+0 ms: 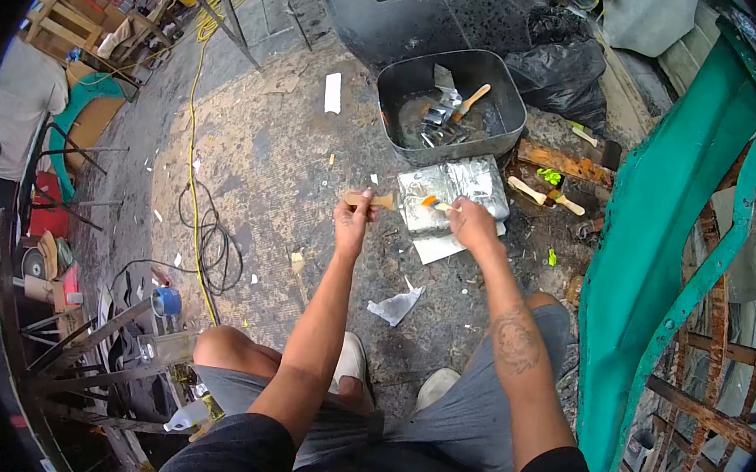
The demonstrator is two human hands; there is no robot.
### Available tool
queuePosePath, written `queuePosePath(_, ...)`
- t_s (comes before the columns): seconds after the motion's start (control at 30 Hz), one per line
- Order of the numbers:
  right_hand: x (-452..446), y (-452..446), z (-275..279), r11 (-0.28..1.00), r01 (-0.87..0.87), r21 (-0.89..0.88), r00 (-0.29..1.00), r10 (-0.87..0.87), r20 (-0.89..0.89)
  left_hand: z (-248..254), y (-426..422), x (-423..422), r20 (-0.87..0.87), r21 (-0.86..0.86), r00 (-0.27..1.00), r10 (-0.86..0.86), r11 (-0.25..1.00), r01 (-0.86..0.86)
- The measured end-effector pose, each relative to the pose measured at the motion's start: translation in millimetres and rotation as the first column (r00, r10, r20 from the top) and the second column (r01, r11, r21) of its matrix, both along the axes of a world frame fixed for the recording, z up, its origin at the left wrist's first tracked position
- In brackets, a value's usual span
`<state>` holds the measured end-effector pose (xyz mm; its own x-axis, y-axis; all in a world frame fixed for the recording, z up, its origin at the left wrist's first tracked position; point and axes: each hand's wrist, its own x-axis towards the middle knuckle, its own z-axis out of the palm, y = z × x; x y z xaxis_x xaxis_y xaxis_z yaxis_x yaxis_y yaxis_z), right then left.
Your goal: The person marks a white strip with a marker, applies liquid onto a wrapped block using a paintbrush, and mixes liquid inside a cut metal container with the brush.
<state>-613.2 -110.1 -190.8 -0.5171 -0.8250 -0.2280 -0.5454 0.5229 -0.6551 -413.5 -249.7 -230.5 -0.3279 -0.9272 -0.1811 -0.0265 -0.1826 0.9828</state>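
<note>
Fingers of the left hand (351, 219) are pinched on a flat wooden handle (385, 202). Fingers of the right hand (473, 224) are pinched on a small pale stick (443, 207) with an orange tip (429, 201). The tip points toward the wooden handle, and the two are near but look apart. The pale stick is in front of a shiny silver bundle (424, 182) on the floor (291, 300), with a white sheet (438, 248) poking out under it. Just behind is a black tub (494, 145) with silver strips (439, 115) and a wooden stick (475, 97) inside. To the right, two wooden-handled tools (570, 203) lie near a bright green bit (549, 175). Farther right is a big green panel (646, 259). The black shirt (349, 460) has red marks like letters, but they are cut off, so I can't read them.
</note>
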Motion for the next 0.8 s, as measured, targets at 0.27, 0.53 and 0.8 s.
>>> queuePosePath(0.27, -7.1, -0.5, -7.9, 0.997, 0.023, -0.074, 0.999, -0.025, -0.024, -49.8, -4.6, 16.5, -0.16, 0.41, 0.981, -0.114, 0.896, 0.171)
queuePosePath(0.53, -0.8, -2.1, -20.9, 0.998, 0.003, -0.068, 0.999, -0.006, -0.047, -45.4, -15.0, 56.5, 0.086, 0.309, 0.885, -0.457, 0.857, 0.412)
queuePosePath(0.8, -4.7, -8.2, -66.2, 1.0, -0.008, -0.021, 0.997, 0.01, 0.077, -10.6, -14.5, 26.4, 0.208, -0.068, 0.975, -0.073, 0.994, 0.089)
